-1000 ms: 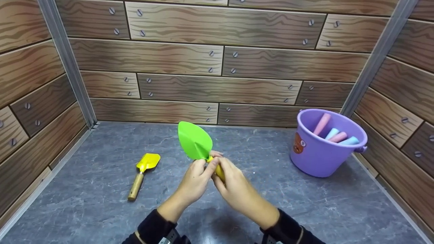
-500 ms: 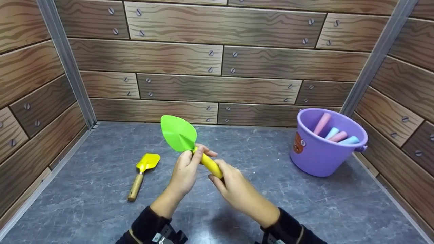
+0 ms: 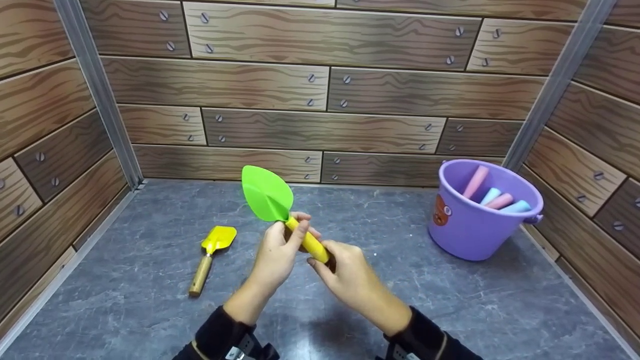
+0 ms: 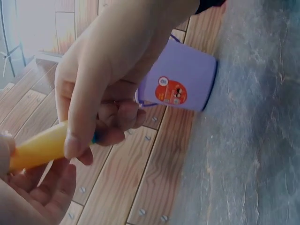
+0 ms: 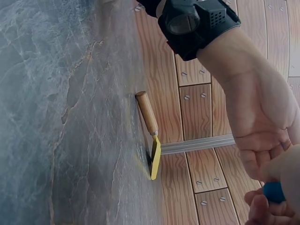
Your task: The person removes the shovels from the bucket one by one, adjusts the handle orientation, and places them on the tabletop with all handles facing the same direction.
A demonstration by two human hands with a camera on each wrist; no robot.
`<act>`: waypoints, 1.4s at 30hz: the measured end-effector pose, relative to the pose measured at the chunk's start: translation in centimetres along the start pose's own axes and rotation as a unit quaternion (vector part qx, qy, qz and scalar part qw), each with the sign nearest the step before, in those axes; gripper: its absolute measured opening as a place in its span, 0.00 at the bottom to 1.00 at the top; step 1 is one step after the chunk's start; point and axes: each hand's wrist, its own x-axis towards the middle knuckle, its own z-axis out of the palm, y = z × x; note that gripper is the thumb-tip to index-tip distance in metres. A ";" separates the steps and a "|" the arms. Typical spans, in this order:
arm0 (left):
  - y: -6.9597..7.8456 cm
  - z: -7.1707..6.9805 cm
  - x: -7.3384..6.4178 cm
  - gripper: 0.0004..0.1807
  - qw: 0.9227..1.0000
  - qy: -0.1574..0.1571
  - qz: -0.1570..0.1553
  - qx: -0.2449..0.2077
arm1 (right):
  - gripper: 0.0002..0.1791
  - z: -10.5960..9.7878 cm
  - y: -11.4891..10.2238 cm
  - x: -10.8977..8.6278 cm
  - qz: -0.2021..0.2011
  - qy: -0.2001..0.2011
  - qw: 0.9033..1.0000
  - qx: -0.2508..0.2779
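A toy trowel with a leaf-shaped green blade [image 3: 267,194] and a yellow handle [image 3: 314,246] is held above the floor, blade up and to the left. My left hand [image 3: 275,255] grips the handle near the blade, its thumb along the top. At the handle's lower end, my right hand [image 3: 352,275] pinches between thumb and fingers. A blue tip [image 5: 274,191] shows at the handle's end among the fingers in the right wrist view. To the left lies a yellow toy shovel [image 3: 212,255] with a wooden handle, untouched.
A purple bucket [image 3: 467,235] stands at the right with several pink and pale blue sticks [image 3: 500,201] inside. Wood-patterned walls [image 3: 320,90] enclose the grey marbled surface [image 3: 150,320] at the back and both sides.
The trowel and my left hand have moved left and slightly up. More of the yellow handle shows between the hands, with my right hand now at its end. Shovel and bucket stayed put.
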 end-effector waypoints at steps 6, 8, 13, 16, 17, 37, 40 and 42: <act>0.0 0.8 -0.3 0.26 1.000 0.015 -0.014 -0.006 | 0.05 0.1 -0.2 -0.3 0.018 0.029 0.999 -0.022; 0.0 0.9 -0.3 0.29 1.000 0.022 -0.015 -0.004 | 0.05 0.1 -0.3 -0.2 0.024 0.034 0.999 -0.025; 0.3 0.7 -0.3 0.33 0.999 0.043 -0.014 -0.016 | 0.06 0.0 -0.4 -0.1 0.028 0.026 0.999 -0.029; 0.6 0.3 -0.1 0.33 0.998 0.050 -0.022 -0.018 | 0.07 0.0 -0.4 0.1 0.035 0.001 0.999 -0.026; 0.7 0.1 -0.1 0.32 0.998 0.051 -0.027 -0.016 | 0.08 0.1 -0.4 0.1 0.038 -0.007 0.999 -0.024; 0.5 -4.7 1.5 0.12 0.979 0.017 -0.131 0.156 | 0.19 -3.0 0.6 1.1 0.140 -0.070 0.981 -0.112; -0.1 -5.4 1.6 0.09 0.967 -0.017 -0.140 0.214 | 0.22 -3.6 0.7 1.2 0.166 -0.081 0.975 -0.126; -0.4 -5.9 1.6 0.07 0.953 -0.044 -0.150 0.258 | 0.24 -3.9 0.9 1.3 0.174 -0.085 0.972 -0.130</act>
